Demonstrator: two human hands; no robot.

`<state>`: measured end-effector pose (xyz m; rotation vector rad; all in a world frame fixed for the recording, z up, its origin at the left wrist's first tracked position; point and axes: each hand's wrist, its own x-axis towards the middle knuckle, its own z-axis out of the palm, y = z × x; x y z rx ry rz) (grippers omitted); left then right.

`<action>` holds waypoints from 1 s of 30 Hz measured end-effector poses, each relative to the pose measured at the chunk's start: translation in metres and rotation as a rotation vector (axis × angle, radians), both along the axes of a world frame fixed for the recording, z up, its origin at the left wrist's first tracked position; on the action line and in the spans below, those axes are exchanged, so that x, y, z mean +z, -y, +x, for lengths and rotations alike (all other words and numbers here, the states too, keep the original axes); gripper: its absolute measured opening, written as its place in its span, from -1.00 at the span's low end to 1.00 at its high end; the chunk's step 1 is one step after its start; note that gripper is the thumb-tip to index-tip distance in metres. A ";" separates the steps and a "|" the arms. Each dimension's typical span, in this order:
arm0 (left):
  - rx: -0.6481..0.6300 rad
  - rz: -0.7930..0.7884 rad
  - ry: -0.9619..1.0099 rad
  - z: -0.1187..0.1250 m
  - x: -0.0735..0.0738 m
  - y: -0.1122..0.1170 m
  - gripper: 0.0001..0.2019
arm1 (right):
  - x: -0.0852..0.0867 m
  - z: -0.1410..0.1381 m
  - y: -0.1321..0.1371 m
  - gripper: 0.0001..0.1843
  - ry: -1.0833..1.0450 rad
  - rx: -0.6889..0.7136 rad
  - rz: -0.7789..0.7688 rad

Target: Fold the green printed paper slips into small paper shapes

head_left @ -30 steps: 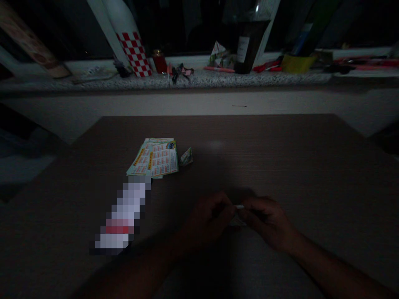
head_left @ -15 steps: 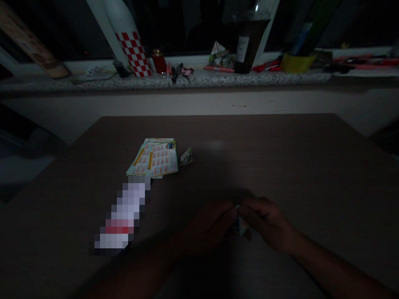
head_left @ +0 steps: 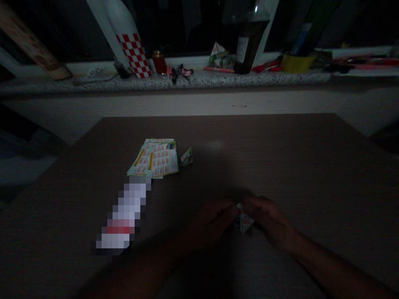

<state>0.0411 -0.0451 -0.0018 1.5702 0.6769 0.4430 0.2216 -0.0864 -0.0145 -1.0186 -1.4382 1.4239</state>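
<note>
The scene is dim. Both of my hands meet low over a brown table (head_left: 280, 158). My left hand (head_left: 212, 222) and my right hand (head_left: 268, 220) each pinch a small folded piece of printed paper (head_left: 243, 221) between their fingertips. The paper points downward between the hands, just above the tabletop. A stack of printed calendar cards (head_left: 155, 158) lies on the table to the upper left of my hands. Beside the stack rests a small folded paper shape (head_left: 186, 157).
A blurred-out long object (head_left: 123, 218) lies on the table left of my left forearm. Behind the table runs a speckled windowsill (head_left: 187, 79) with a red-checked cone (head_left: 134, 54), a red jar (head_left: 159, 61), a dark bottle (head_left: 246, 45), clips and pens.
The folded paper has turned between my fingertips and now shows more of its printed face, pointing down. Both hands stay in nearly the same spot.
</note>
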 end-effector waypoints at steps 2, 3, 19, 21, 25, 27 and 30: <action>0.065 0.008 0.018 0.001 0.000 -0.001 -0.63 | -0.001 0.001 0.001 -0.52 0.071 0.001 0.035; 0.093 0.011 0.030 0.001 0.000 -0.001 -0.67 | -0.001 0.002 0.001 -0.52 0.112 0.002 0.049; 0.154 0.203 -0.022 0.005 0.006 0.005 -0.65 | -0.001 -0.001 0.002 -0.55 0.240 -0.010 0.071; 0.170 0.235 -0.037 0.006 0.008 0.005 -0.66 | 0.001 -0.001 0.002 -0.55 0.260 -0.040 0.077; 0.201 0.264 -0.031 0.007 0.009 0.004 -0.69 | 0.002 -0.002 0.000 -0.54 0.229 -0.040 0.032; 0.204 0.256 -0.050 0.007 0.008 0.003 -0.69 | 0.002 -0.001 -0.001 -0.54 0.221 -0.041 0.035; 0.188 0.240 -0.072 0.006 0.008 0.004 -0.68 | 0.005 -0.001 -0.001 -0.52 0.289 -0.064 0.106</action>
